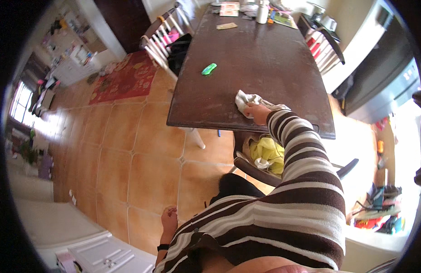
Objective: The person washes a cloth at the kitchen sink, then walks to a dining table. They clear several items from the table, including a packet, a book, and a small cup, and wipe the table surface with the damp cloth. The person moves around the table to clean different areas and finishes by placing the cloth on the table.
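Observation:
My right hand [259,112] presses a crumpled whitish cloth [244,99] onto the near part of a dark brown wooden table [251,61]. Part of the cloth spreads out to the right, beside my striped sleeve. Further left on the tabletop lies a small green item [209,69], perhaps a packet. My left hand [169,215] hangs low at my side above the tiled floor, its fingers curled, with a dark band on the wrist. Whether it holds anything cannot be told.
At the table's far end stand a white bottle [262,13], papers [229,9] and other items. A chair with a yellow cloth or bag [269,150] is tucked at the near edge. More chairs [159,44] flank the table. A red rug [128,78] lies to the left.

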The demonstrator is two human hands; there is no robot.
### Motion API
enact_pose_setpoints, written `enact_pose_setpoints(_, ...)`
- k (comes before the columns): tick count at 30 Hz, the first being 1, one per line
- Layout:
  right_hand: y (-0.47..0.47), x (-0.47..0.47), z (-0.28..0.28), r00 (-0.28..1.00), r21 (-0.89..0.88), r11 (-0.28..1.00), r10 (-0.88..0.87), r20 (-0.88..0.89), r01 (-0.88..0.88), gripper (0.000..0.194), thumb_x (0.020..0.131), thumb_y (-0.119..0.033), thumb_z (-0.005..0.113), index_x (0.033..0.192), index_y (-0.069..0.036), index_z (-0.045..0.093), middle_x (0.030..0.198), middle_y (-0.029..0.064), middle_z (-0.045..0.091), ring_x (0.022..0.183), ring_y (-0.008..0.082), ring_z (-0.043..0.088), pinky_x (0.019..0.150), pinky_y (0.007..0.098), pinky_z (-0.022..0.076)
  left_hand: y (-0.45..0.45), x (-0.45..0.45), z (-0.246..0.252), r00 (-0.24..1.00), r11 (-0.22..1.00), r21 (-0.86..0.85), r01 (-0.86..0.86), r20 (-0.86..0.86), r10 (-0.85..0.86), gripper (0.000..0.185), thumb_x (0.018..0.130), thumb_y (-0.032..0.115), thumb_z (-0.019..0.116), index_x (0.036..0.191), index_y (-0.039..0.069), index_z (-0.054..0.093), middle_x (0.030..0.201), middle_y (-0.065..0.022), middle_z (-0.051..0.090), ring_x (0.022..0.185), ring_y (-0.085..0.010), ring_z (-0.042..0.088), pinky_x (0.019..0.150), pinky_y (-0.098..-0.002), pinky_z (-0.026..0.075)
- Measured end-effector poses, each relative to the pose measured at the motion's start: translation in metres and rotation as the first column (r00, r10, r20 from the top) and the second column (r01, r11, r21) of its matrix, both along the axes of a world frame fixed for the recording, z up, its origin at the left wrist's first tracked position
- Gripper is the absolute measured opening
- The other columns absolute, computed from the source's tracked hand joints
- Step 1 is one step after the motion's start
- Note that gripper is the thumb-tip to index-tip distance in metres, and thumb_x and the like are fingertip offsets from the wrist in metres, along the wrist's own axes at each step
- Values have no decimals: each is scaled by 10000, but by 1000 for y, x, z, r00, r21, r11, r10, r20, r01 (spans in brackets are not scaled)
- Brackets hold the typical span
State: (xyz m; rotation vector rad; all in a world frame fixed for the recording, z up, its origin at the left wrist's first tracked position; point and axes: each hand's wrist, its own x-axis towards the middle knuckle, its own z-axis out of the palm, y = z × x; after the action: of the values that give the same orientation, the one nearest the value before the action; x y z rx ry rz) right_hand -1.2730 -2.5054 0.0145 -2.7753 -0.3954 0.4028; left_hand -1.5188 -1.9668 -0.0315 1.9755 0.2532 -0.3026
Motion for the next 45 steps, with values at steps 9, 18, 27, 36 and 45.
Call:
enact_pose_setpoints(9,-45,7,6,904,24,905,425,-30,-425,424,585,86,572,948,-131,538,1055,115,499,1004,355,500,804,433,411,-83,-89,27,971,968,80,-236,67,231,241,770,-59,408,957,-16,554,871,-81,584,818,-161,567,751,-275,457)
enact_pose_setpoints(18,-282,-120,32,805,-82,819,532,-263,-568,289,615,53,591,852,-110,572,1088,124,525,1015,346,506,816,431,418,-204,-129,22,988,983,121,-141,83,131,239,767,-53,413,947,-10,565,892,-104,589,835,-178,568,745,-275,453)
enact_pose_setpoints(27,-397,-230,-12,985,43,984,173,-18,-172,237,617,21,607,818,-99,570,1146,112,505,1034,339,506,831,403,424,-235,-100,47,939,980,197,-21,342,-48,225,791,-41,415,939,12,576,876,-99,599,826,-178,574,728,-284,460)
enact_pose_setpoints(36,-375,-447,26,661,-213,818,-561,-498,534,310,696,-118,650,979,-9,582,942,107,588,862,217,550,769,325,448,-212,-107,30,975,997,76,-19,221,1,159,825,9,468,949,-7,566,864,-89,600,807,-163,584,742,-258,462)
enact_pose_setpoints(45,-77,-470,-21,576,418,408,-438,-690,812,394,766,-289,662,1032,-24,541,871,40,583,774,122,536,689,273,452,-119,-65,13,934,970,-1,245,268,-236,160,872,102,515,966,-17,563,906,-118,630,847,-166,607,739,-282,479)
